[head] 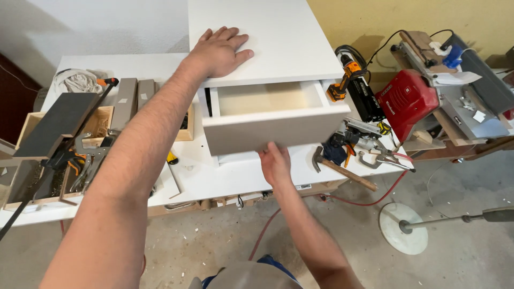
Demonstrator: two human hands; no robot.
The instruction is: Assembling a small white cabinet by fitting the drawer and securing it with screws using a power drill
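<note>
Head view: left hand (219,52) flat on white cabinet (278,37), right hand (275,163) grips its empty drawer (267,115).

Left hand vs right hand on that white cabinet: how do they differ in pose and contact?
The left hand lies flat, palm down and fingers spread, on the white cabinet top; the right hand curls at the lower edge of the drawer front. The left hand sits farther from the camera, above the open drawer; the right hand is nearer, below it. The left arm is stretched out long; the right is shorter in view. Both are bare and touch the same cabinet.
</note>
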